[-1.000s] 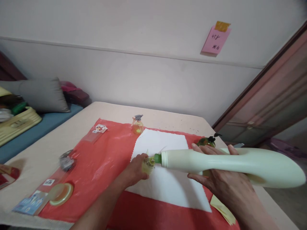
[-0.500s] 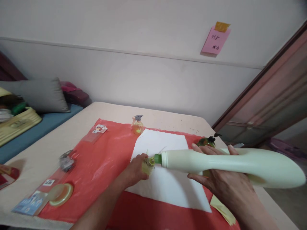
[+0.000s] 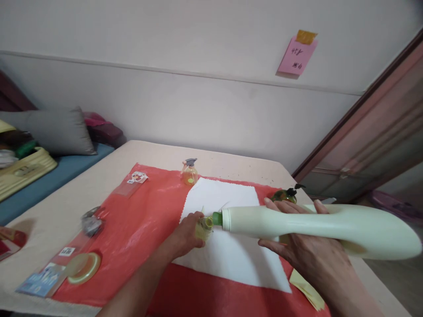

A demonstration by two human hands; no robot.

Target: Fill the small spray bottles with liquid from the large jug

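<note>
**Big bottle tipped flat, spout meeting a small bottle's mouth**

The right hand (image 3: 307, 253) wraps the waist of a large pale-green bottle (image 3: 317, 224), fingers curled over its top, and holds it almost level above the white cloth (image 3: 228, 246). Its green spout (image 3: 217, 218) points toward 9 o'clock and sits right at the mouth of a small yellowish bottle (image 3: 204, 226). The left hand (image 3: 185, 235) is closed around that small bottle and steadies it on the cloth near the centre of the red plastic sheet (image 3: 139, 229).

To pour well, I judge the spout should stay lined up with the small opening while the big bottle's base rises only a little at a time; the narrow mouth would likely overflow under a fast stream. The left grip should stay firm so the light bottle does not tip.

At 12 o'clock from the hands stands a small spray bottle (image 3: 190, 172); at 2 o'clock, behind the big bottle, a dark pump bottle (image 3: 286, 194). A round lid (image 3: 82, 267) lies at 8 o'clock.
</note>
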